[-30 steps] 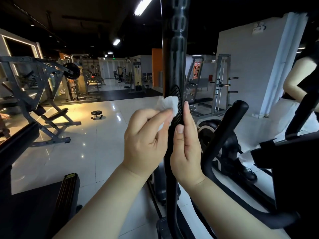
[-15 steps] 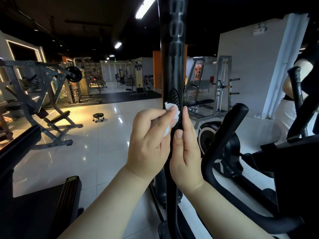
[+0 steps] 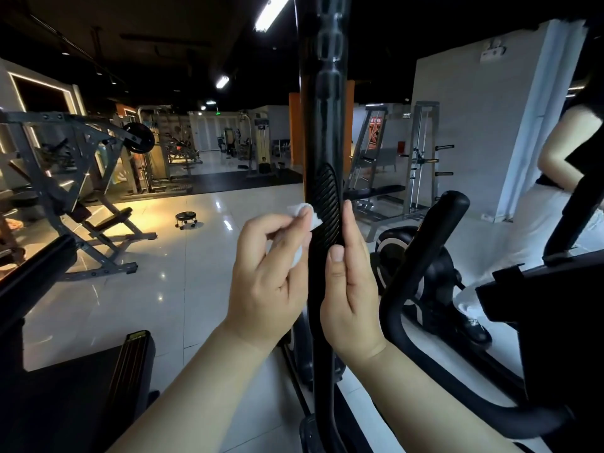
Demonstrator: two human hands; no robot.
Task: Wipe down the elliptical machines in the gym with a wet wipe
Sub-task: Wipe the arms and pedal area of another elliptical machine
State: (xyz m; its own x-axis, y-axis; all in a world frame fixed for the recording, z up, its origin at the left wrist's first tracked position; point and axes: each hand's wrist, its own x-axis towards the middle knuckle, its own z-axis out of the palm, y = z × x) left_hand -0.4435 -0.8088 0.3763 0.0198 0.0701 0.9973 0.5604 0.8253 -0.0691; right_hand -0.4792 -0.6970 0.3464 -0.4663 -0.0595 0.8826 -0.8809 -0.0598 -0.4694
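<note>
A: Nearest?
B: Pinched one crumpled white wet wipe point(image 3: 302, 211) with the left hand point(image 3: 268, 276), against the left edge of one glossy black elliptical upright point(image 3: 322, 125), beside its ribbed oval patch point(image 3: 327, 204). Laid the right hand point(image 3: 349, 289) straight-fingered along the opposite side, thumb pressed flat.
A: Farther off?
B: Saw one round wheeled stool point(image 3: 185, 219) on shiny pale tiles point(image 3: 147, 289).

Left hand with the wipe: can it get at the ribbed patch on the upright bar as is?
Probably yes. The left hand holds the wet wipe at the left edge of the ribbed patch on the upright bar, nothing between. Only the right hand, resting on its lower right, covers part.
</note>
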